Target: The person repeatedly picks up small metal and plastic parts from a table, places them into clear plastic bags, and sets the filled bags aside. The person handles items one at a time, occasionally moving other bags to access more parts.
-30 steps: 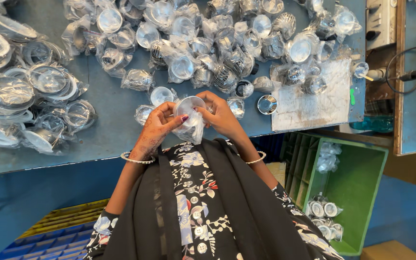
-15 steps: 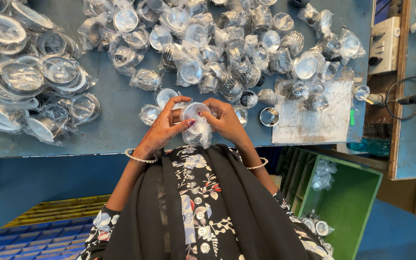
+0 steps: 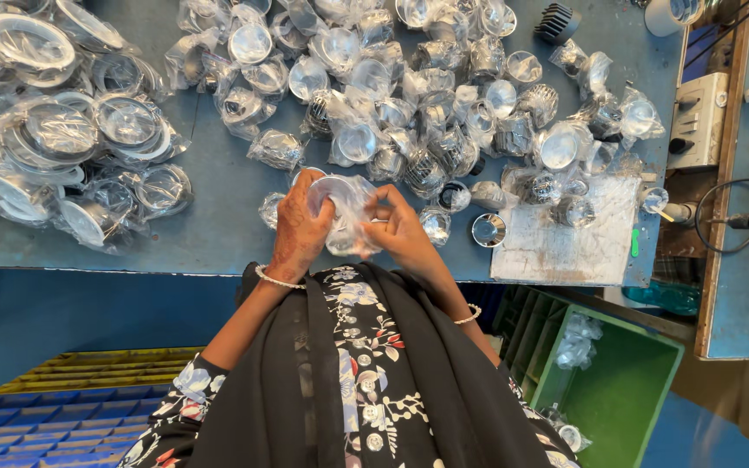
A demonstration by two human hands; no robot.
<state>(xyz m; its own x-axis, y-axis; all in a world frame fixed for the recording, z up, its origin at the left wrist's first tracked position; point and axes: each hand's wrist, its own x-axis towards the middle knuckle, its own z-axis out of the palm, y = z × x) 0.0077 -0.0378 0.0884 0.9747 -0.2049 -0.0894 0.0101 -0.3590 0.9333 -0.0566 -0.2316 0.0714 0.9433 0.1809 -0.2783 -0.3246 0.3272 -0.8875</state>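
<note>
Gripping a clear-bagged round fitting (image 3: 340, 208) between both hands just above the near edge of the blue table (image 3: 218, 217), left hand (image 3: 301, 227) curled around its left rim, right hand (image 3: 398, 232) pinching the plastic, equally near.

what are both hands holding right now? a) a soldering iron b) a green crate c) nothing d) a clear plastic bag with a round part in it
d: the left hand and right hand both grip a clear plastic bag with a round part inside, above the blue table.
</note>
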